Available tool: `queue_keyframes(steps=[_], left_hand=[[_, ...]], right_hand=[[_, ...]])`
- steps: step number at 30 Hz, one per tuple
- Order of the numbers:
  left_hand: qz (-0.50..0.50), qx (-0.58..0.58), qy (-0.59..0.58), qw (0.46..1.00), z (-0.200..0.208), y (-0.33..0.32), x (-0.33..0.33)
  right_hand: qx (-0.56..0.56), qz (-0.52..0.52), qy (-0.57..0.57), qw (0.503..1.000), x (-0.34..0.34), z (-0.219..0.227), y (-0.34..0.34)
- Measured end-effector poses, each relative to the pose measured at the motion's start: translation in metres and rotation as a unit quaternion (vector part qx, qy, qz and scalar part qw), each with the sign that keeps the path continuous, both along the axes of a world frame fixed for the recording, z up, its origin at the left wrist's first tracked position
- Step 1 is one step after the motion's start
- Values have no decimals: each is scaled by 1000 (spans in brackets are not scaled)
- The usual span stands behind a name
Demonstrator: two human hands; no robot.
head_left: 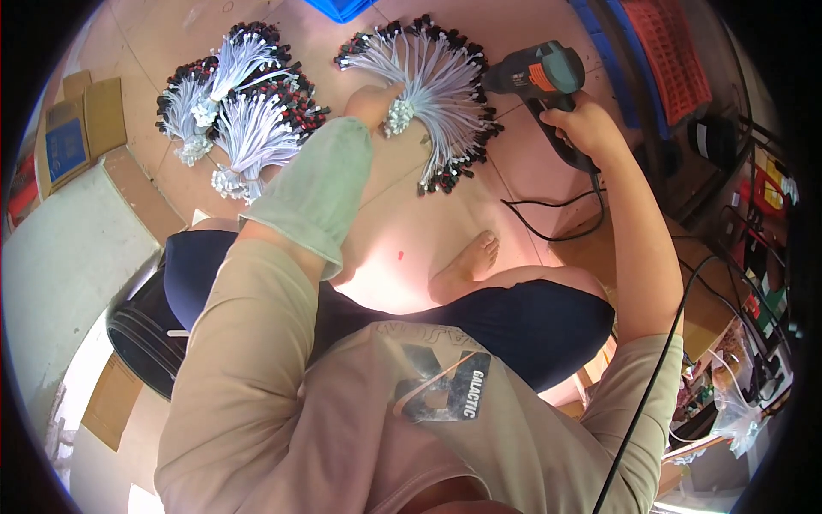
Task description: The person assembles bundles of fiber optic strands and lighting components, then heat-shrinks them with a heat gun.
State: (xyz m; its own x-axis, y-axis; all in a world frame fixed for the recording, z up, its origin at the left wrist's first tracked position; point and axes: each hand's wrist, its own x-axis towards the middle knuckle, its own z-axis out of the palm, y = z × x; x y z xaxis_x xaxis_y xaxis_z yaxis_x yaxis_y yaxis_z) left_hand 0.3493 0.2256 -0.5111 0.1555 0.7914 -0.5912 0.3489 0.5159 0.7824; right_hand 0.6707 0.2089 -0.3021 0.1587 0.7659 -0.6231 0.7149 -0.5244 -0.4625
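Note:
My right hand (586, 128) is wrapped round the handle of a dark heat gun (544, 70) with an orange label. Its nozzle points left at the black ends of a fanned-out bundle of white cables (437, 81) on the tiled floor. On the bundle's other side, my left hand (372, 104) reaches out of a pale green sleeve cover and closes on the cables near their white connectors. The sleeve cover hides part of that hand. Further left lie more bundles of white cables (257, 128), with black and red ends.
The heat gun's black cord (556, 238) loops on the floor and runs over my right arm. My bare foot (475, 261) rests near the middle. Blue and red crates (668, 60) stand at the far right, a cardboard box (103, 124) at the left, clutter at the right edge.

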Motion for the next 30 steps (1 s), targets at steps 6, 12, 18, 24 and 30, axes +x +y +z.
queue_keyframes(steps=[6, 12, 18, 24, 30], left_hand=[[-26, 29, 45, 998, -7, 1, -3], [5, -69, -2, 998, 11, 9, 5], [12, -106, -19, 994, 17, 5, 7], [44, -44, -24, 998, 13, 1, 9], [53, -53, -35, 997, 8, 0, 7]], right_hand=[[-49, 30, 41, 998, 4, -5, -3], [-35, 7, 18, 999, 7, -9, -14], [-26, -17, 22, 999, 2, -3, -16], [-35, -5, 22, 999, -1, -9, -16], [10, -19, 32, 999, -8, -12, -1]])
